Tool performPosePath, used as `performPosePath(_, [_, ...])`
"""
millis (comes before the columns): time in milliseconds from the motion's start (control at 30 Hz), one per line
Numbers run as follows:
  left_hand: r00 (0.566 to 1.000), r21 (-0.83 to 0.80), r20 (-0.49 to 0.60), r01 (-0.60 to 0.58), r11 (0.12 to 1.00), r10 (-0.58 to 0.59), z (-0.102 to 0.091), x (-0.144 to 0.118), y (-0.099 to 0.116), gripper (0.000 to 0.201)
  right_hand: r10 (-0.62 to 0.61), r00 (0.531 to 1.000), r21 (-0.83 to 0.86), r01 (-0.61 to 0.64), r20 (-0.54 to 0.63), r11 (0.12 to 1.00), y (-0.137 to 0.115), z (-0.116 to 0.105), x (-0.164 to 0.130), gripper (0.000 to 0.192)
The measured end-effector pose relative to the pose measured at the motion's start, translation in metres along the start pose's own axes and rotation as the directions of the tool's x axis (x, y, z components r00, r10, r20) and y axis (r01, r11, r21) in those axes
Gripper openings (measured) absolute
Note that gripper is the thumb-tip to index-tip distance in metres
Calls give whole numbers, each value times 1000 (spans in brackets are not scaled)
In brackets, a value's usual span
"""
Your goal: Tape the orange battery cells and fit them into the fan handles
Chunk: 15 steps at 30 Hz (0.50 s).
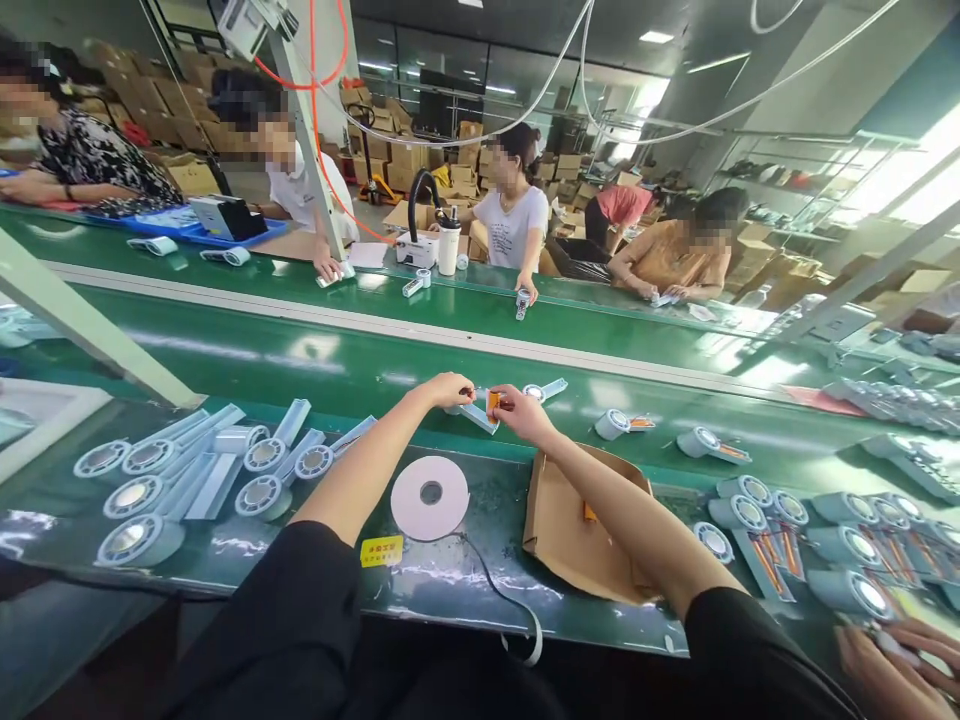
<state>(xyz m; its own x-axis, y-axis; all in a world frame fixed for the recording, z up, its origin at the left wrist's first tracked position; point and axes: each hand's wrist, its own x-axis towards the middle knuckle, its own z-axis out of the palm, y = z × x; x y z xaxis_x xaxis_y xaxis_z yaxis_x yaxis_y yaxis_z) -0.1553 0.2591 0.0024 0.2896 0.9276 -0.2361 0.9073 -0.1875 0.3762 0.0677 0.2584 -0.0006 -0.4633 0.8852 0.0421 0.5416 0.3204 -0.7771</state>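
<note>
Head view: left hand (448,389) pinches the pale blue handheld fan (474,412) at the far edge of the green bench (315,370); right hand (521,412) fingers closed on a small orange label (493,402) against the fan's handle. White tape roll (430,496) lies near, between the forearms, brown cardboard sheet (570,525) under the right forearm (more fans piled left (187,470) and right (810,530)).

A workshop hall, dark ceiling (570,30) with strip lights (656,37), white cables (750,95) looped overhead. Long green benches (300,360) and a belt between. Stacked cartons (405,150) at the back, bright windows (915,165) on the right, shelving (780,185) beneath.
</note>
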Motion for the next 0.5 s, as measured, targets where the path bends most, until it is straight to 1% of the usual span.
performPosePath(100, [1000,-18,-5,-5,1000,5,2,9,-2,36,-17,998,-192,30,68,981,2,5,5,37])
performPosePath(267, [1000,-20,-19,5,1000,-5,11,26,8,36,9,981,-461,83,195,884,5,3,10,37])
performPosePath(367, [999,-29,-32,11,1000,-12,14,31,12,38,37,968,-562,112,248,820,6,3,12,41])
performPosePath(500, [996,-48,-60,57,997,-60,19,32,18,37,56,947,-620,161,316,768,4,8,11,39])
